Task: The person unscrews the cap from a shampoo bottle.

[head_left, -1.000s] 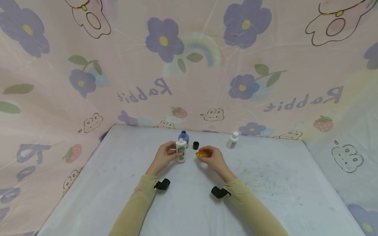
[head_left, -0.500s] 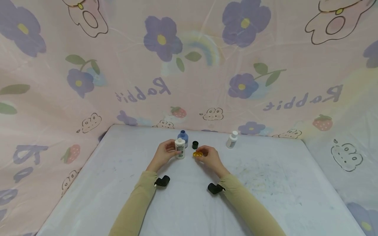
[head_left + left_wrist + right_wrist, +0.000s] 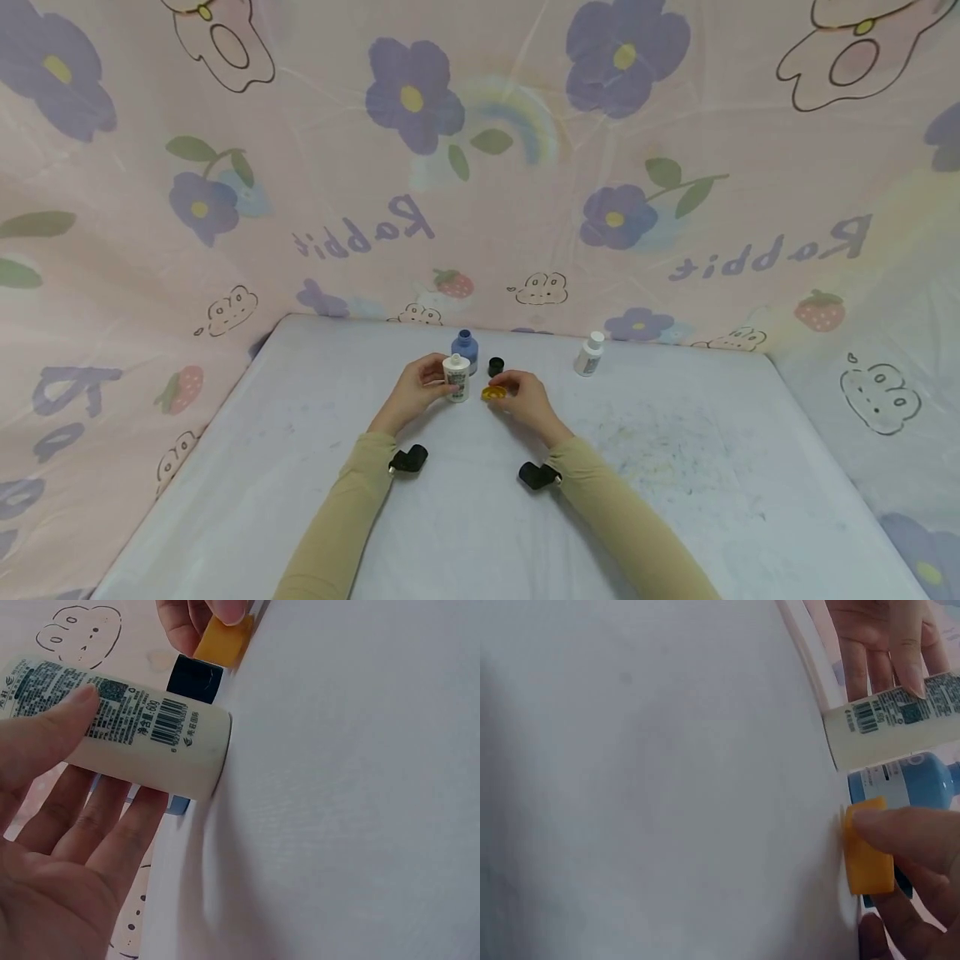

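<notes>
My left hand (image 3: pixel 415 392) grips a white lotion bottle (image 3: pixel 457 387) with a printed label, thumb across the front and fingers behind. The bottle stands upright with its narrow white neck uncapped. To its right, my right hand (image 3: pixel 525 404) pinches a yellow cap (image 3: pixel 492 392) between thumb and fingers, its hollow side facing up. In the right wrist view the yellow cap (image 3: pixel 868 851) sits at or just above the table surface; I cannot tell whether it touches. Behind the lotion bottle stands an open blue bottle (image 3: pixel 465 346), its lower part partly hidden.
A black cap (image 3: pixel 496 366) lies beside the blue bottle, just behind the yellow cap. Farther right stands a small white bottle (image 3: pixel 589 357) with its white cap on. A white cloth covers the table (image 3: pixel 660 467), and a patterned curtain (image 3: pixel 510 208) hangs behind it.
My right hand has moved left and lowered the yellow cap toward the table beside the lotion bottle. My left hand keeps its hold on the bottle, which has shifted only slightly.
</notes>
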`<state>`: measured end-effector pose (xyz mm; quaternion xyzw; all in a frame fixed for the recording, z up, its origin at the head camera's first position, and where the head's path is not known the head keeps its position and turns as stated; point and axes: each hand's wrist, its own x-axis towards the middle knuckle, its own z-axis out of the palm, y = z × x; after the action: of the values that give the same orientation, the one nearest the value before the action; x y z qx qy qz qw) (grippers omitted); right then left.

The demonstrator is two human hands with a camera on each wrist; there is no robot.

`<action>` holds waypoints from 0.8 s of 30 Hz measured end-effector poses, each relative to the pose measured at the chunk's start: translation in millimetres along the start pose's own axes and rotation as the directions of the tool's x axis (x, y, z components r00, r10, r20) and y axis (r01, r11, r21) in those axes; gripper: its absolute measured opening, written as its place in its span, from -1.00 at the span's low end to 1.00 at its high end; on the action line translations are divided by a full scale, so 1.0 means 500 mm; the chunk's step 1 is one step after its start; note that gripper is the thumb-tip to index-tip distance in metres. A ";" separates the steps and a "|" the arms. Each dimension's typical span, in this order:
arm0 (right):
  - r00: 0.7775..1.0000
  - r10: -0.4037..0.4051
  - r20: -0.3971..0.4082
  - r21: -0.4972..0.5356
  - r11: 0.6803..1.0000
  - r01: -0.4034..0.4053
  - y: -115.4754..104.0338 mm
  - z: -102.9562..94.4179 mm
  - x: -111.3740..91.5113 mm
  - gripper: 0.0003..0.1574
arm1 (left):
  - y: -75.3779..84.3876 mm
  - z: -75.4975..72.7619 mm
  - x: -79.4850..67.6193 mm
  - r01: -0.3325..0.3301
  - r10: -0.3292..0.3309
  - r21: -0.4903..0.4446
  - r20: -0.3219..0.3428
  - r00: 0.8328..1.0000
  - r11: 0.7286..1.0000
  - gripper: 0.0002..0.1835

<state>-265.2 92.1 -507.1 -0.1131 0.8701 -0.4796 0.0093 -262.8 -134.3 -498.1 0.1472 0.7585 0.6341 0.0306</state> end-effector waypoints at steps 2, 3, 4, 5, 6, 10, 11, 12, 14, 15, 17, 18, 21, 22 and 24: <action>1.000 -0.001 0.003 -0.023 1.000 0.001 0.000 0.002 0.000 -0.66 | 0.000 0.000 0.000 -0.001 0.001 -0.004 0.002 1.000 1.000 -0.58; 1.000 -0.001 0.005 -0.034 0.999 0.001 0.000 0.003 0.000 -0.66 | 0.000 0.000 -0.001 0.000 0.000 -0.004 0.003 1.000 1.000 -0.58; 1.000 -0.001 0.006 -0.042 0.999 0.001 0.000 0.004 0.000 -0.66 | 0.001 0.000 -0.001 -0.001 0.001 -0.004 0.004 1.000 1.000 -0.58; 1.000 0.003 0.007 -0.046 0.999 -0.002 -0.001 0.004 0.000 -0.66 | 0.002 0.000 -0.001 0.000 0.000 -0.004 0.006 1.000 1.000 -0.58; 1.000 0.004 0.005 -0.044 0.999 -0.004 -0.001 0.005 -0.001 -0.66 | 0.003 0.000 -0.001 -0.003 0.003 -0.002 0.010 1.000 1.000 -0.57; 1.000 0.002 -0.002 -0.028 1.000 -0.002 -0.001 0.005 -0.003 -0.67 | 0.004 0.001 -0.001 -0.002 0.002 -0.004 0.017 1.000 1.000 -0.56; 1.000 0.003 -0.003 -0.024 1.000 -0.004 -0.001 0.005 -0.003 -0.66 | 0.005 0.001 -0.001 -0.002 0.002 -0.006 0.018 1.000 1.000 -0.55; 1.000 0.003 -0.002 -0.021 1.000 -0.003 -0.001 0.005 -0.004 -0.66 | 0.004 0.001 -0.001 0.002 -0.002 -0.009 0.017 1.000 1.000 -0.55; 1.000 0.002 0.006 -0.015 1.000 -0.002 0.000 0.004 -0.006 -0.62 | 0.005 0.000 -0.003 0.010 -0.009 -0.008 0.014 1.000 1.000 -0.53; 1.000 0.002 0.013 -0.011 1.000 -0.002 0.000 0.002 -0.008 -0.59 | 0.005 -0.001 -0.005 0.015 -0.015 -0.007 0.011 1.000 1.000 -0.52; 0.999 0.001 0.034 0.012 1.000 -0.001 0.002 -0.006 -0.009 -0.51 | 0.008 -0.004 -0.009 0.025 -0.025 -0.008 0.009 1.000 1.000 -0.49; 0.999 -0.005 0.047 0.028 1.000 0.004 0.004 -0.011 -0.010 -0.47 | 0.008 -0.006 -0.012 0.032 -0.032 -0.006 0.011 0.999 0.999 -0.48; 0.996 -0.011 0.092 0.080 0.997 0.003 0.012 -0.035 -0.014 -0.39 | 0.008 -0.017 -0.023 0.037 -0.037 -0.005 0.020 0.999 0.999 -0.46; 0.994 -0.019 0.108 0.097 0.995 0.008 0.015 -0.045 -0.016 -0.38 | 0.008 -0.022 -0.028 0.031 -0.031 -0.004 0.026 0.999 1.000 -0.46; 0.990 -0.031 0.138 0.135 0.991 0.013 0.020 -0.064 -0.021 -0.36 | 0.010 -0.031 -0.039 0.021 -0.021 -0.003 0.030 0.999 1.000 -0.46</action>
<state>-260.8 126.1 -499.2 -0.1552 0.8319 -0.5279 0.0726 -246.8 -153.3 -493.2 0.1489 0.7583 0.6328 0.0490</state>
